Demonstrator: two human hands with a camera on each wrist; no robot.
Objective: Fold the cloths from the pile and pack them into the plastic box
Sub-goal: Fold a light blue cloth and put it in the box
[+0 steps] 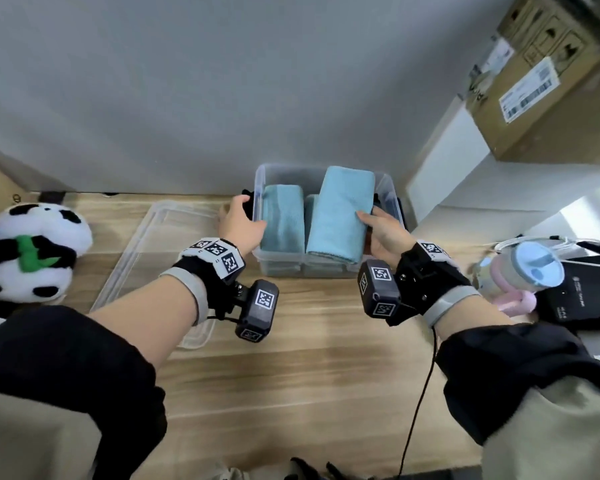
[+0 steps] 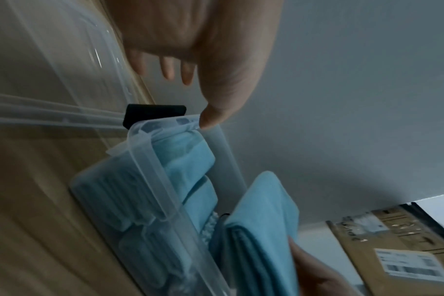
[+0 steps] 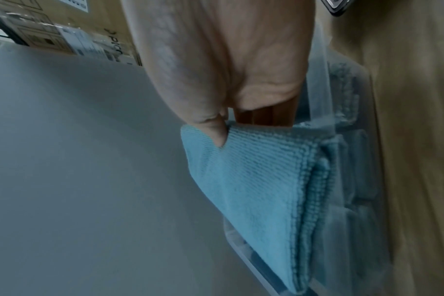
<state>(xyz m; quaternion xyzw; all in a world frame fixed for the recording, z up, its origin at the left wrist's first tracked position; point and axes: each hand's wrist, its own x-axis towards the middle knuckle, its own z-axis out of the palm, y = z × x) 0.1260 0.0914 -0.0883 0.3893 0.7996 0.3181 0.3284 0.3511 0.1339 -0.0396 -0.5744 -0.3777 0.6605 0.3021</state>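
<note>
At frame centre, the right hand (image 1: 387,233) pinches a folded cloth (image 1: 340,216), thumb on top, over the box (image 1: 281,268)'s right half; the left hand (image 1: 239,223), fingers loose, touches its left rim. Soft and light, the cloth likely needs gripping across all layers.

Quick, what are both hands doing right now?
Left hand: open, thumb touching the plastic box rim.
Right hand: closed, pinching the folded blue cloth.

Soft daylight; wrist views dim, motion-blurred, edge-warped.
</note>
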